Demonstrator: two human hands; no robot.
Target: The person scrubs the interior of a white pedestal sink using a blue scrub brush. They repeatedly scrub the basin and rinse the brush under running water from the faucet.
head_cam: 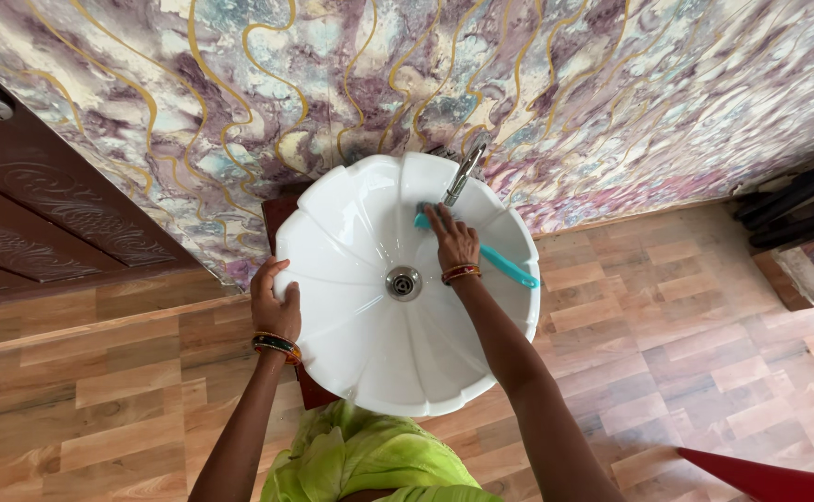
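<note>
Brush: a teal brush (505, 265) is lain inside the white basin (351, 353), on its far right slope; only the handle is seen, the head end being hidden under the hand.
Long axis: the handle is run from far left, under the tap (463, 175), to near right, where its free end is brought up to the basin's right rim.
Right hand (453, 240): it is closed over the brush's far end, fingers pointed at the tap's foot, and pressed against the basin wall just below the spout; it is the nearer hand, already on the brush.
Left hand (275, 302): it is laid over the basin's left rim, fingers curled on the edge, nothing else being held; it is kept well apart from the brush, the drain (403, 283) lying between.
Drain: it is found at the basin's middle, just near-left of the right wrist.
Surroundings: a marbled wall (240, 93) is seen behind the tap, a wood-patterned floor (686, 325) below, and green cloth (370, 455) at the near edge.
</note>
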